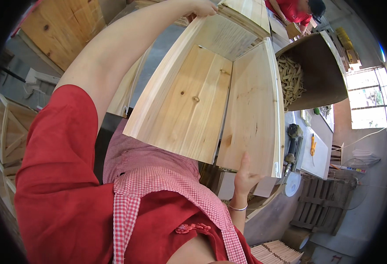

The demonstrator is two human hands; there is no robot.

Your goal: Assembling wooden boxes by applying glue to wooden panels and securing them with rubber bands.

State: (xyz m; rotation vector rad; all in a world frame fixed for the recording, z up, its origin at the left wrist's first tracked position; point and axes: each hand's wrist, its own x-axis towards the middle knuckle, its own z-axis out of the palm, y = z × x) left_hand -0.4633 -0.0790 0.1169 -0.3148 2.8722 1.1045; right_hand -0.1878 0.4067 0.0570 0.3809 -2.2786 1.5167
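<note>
A long, open box of pale, knotty wooden boards [198, 97] is tilted in front of my body, its inside facing me. My left hand [203, 8] reaches over to its far left corner, fingers bent over the edge there. At the near right end, my right hand [245, 177] holds the lower edge of the side board [250, 110], thumb up against the wood and the other fingers hidden beneath. A narrow dark gap runs between the bottom board and this side board. Behind the far end lie stacked wooden pieces [246, 17].
Right of the box stands a cardboard carton [319, 72] with pale curled strips. A black power tool [293, 141] and an orange-handled tool [313, 145] lie on the bench. Beyond, a co-worker in red [290, 9] handles a piece. Wooden panels [61, 28] lean at the left.
</note>
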